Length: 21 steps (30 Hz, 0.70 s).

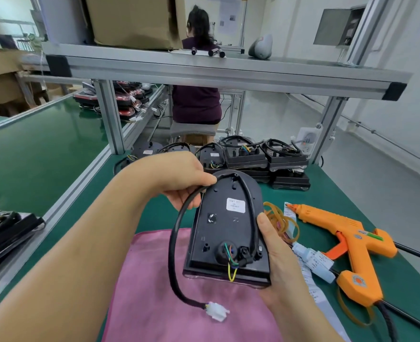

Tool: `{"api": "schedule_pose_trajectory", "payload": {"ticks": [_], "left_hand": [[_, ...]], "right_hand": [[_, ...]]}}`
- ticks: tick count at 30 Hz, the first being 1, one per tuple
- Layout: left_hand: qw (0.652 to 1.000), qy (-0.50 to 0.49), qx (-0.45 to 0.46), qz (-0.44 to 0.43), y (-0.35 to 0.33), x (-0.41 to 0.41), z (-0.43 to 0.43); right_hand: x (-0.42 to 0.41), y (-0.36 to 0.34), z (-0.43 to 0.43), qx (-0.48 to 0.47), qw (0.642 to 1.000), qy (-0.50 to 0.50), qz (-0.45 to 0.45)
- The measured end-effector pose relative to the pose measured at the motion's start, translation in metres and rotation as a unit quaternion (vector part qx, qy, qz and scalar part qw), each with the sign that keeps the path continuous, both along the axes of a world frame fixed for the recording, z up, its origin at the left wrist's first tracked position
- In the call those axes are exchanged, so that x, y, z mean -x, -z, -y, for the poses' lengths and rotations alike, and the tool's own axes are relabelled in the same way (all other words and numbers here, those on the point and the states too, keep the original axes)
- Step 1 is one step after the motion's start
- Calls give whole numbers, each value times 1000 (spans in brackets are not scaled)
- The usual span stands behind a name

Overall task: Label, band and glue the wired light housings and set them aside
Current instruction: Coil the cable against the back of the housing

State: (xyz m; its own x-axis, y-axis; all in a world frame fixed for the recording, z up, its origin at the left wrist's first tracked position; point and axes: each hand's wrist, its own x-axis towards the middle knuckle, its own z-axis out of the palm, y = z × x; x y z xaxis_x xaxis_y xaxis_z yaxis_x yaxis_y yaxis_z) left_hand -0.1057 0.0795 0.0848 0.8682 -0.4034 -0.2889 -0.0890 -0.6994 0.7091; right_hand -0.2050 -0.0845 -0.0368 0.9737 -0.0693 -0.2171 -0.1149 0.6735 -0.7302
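Right hand (278, 257) is wrapped round the lower right edge of the light housing (223, 233), thumb on the back face. It holds the housing back-side-up and tilted toward the camera, I'd guess so the wiring side is easy to work on. Left hand (179, 178) is at the housing's rounded top, pinching the black cable (176, 230) against the rim. Looks like it's routing the cable round the outline so it can be banded flat.

The cable runs up the housing's right side and over the top, then hangs in a loop off the left, with the white connector (217, 311) dangling below the housing. White label (235, 205) is already on the upper back, so my read is banding comes next.

The housing is held just above a pink cloth (154, 292), probably there to save the lens from scratches. Right of the housing are loose rubber bands (281, 223), then the orange glue gun (354, 245) lying on the green tabletop (389, 280), all in easy reach. Beyond the housing, more wired housings (265, 156) sit stacked.
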Motion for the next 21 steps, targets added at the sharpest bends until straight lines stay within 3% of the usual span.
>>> {"api": "schedule_pose_trajectory", "payload": {"ticks": [3,8,12,15,16,18,20,21], "left_hand": [[997,-23,74,-27,11,9,-3],[991,-43,124,-40,21,25,-2],[987,-46,37,149,33,29,-4],[967,-88,105,213,49,37,-7],[963,-120,146,193,57,40,-8],[951,-162,255,59,69,47,-10],[912,-144,374,-91,81,52,-9],[892,-139,412,-126,85,53,-9]], "right_hand": [[-1,-1,-4,23,1000,14,-8],[-4,-4,-10,53,997,50,9],[-5,-6,-12,49,998,44,16],[-4,-7,-13,60,997,32,37],[-4,-8,-13,61,997,30,40],[-3,-7,-15,59,997,25,42],[-3,-5,-17,63,997,13,49],[-2,-5,-18,70,996,11,50]]}}
